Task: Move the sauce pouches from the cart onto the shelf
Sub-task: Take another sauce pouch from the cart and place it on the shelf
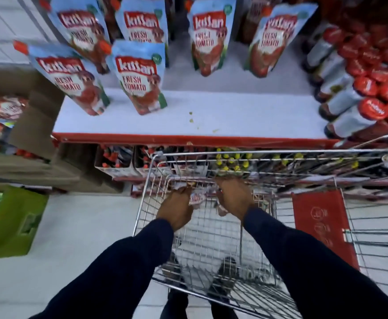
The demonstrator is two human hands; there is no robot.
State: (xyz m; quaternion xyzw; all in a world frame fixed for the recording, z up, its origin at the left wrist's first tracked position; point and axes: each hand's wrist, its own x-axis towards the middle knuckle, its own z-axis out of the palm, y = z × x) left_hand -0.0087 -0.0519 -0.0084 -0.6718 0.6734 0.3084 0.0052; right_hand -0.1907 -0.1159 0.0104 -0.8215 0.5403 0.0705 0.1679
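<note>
1. Sauce pouch [197, 200]: one is seen deep in the front end of the wire cart [211, 238], between the two hands; only a red-and-white label patch shows, blurred.
2. Left hand [177, 208]: lowered into the cart, fingers curled against the pouch's left side; a grip is suggested, but how firm cannot be told.
3. Right hand [234, 199]: lowered beside it, fingers bent down over the pouch's right side; whether it is closed on the pouch cannot be told.
4. Both arms are covered by dark sleeves [303, 261].
5. Shelf [234, 116]: a white board with a red front edge, directly above the cart's front. Six matching pouches [140, 77] are stood upright on it, two at the front left, four farther back.
6. Red-capped bottles [359, 88] are packed in rows at the shelf's right end.
7. A brown cardboard box [34, 125] holding more pouches is seen at the left, and a green box [11, 222] below it on the floor.
</note>
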